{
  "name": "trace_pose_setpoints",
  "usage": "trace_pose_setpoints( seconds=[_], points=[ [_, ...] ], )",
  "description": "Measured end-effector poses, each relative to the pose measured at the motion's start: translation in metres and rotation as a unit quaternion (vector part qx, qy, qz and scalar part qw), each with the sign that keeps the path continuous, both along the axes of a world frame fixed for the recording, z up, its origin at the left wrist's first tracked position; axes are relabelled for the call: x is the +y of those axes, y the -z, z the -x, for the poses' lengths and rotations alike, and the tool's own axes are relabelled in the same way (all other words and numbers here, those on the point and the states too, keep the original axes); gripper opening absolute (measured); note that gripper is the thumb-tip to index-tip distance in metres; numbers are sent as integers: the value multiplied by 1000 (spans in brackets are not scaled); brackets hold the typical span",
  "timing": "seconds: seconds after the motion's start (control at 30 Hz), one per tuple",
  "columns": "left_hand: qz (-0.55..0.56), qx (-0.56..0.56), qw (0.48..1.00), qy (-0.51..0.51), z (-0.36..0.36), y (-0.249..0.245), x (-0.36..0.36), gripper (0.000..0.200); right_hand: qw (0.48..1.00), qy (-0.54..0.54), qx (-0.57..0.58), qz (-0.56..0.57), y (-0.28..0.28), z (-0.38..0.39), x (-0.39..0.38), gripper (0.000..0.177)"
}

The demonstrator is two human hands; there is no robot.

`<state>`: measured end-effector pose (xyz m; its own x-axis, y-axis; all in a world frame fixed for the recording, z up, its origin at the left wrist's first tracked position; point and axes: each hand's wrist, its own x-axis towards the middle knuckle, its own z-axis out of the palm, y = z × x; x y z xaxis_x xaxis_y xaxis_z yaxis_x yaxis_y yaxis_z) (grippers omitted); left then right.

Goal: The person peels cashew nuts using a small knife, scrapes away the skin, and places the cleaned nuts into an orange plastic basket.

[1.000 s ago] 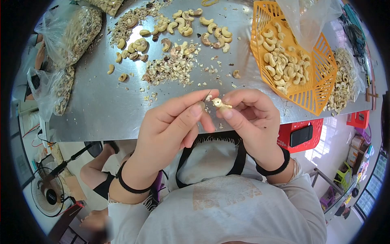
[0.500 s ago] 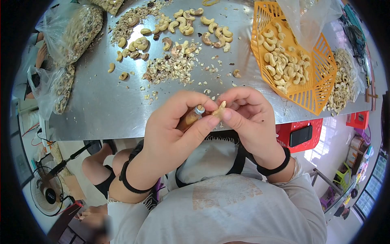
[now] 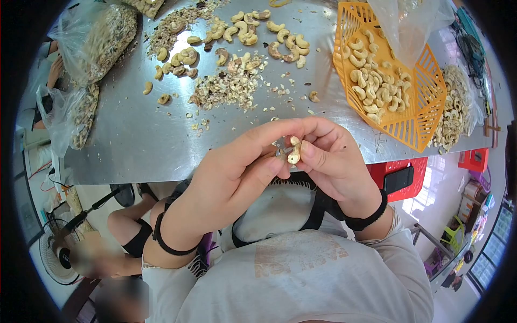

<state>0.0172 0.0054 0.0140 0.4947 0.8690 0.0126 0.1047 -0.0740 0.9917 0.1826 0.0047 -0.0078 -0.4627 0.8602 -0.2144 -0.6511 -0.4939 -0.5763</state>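
My right hand (image 3: pixel 334 159) pinches a pale cashew (image 3: pixel 294 151) between thumb and fingertips, just over the table's near edge. Curled beside it, my left hand (image 3: pixel 237 167) has its fingers closed round a small tool (image 3: pixel 281 153); only a bit of its metal shows by the cashew, and its handle is hidden. Past my hands, a heap of skin flakes and crumbs (image 3: pixel 231 86) lies on the metal table (image 3: pixel 140 140). Loose cashews (image 3: pixel 245 29) lie behind the heap, and more cashews (image 3: pixel 377 89) fill part of an orange basket (image 3: pixel 344 70).
Plastic bags of bits (image 3: pixel 107 43) stand at the back left. Right of the basket is a bag of cashew pieces (image 3: pixel 455 102). A phone (image 3: pixel 398 179) rests on a red stool (image 3: pixel 378 171). Another person's leg (image 3: pixel 126 223) and a fan (image 3: pixel 56 258) are at lower left.
My left hand has turned over, so the tool's wooden handle no longer shows and its metal is against the cashew. At lower left, another person has leaned into view before the fan.
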Motion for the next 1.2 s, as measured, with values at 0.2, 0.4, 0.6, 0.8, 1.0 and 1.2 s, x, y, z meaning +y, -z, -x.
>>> trace_pose_setpoints(
  seconds=[0.2,0.4,0.6,0.8,1.0,1.2],
  points=[
    [117,-7,993,-11,-1,-11,0,34,1000,6,-16,-13,2,1,1,16],
    [206,-61,970,-109,-3,-8,2,26,986,75,-97,-116,6,2,-3,14],
    [309,-100,944,-48,2,-10,6,20,921,134,-212,-298,6,3,-2,15],
    [50,16,996,-74,3,-2,1,17,917,142,-235,-290,0,5,-4,20],
    [-76,20,991,-108,-4,1,1,19,945,118,-201,-229,0,4,-8,21],
    [-14,40,995,-88,4,-4,-1,21,943,153,-239,-175,-6,-4,-9,15]
  ],
)
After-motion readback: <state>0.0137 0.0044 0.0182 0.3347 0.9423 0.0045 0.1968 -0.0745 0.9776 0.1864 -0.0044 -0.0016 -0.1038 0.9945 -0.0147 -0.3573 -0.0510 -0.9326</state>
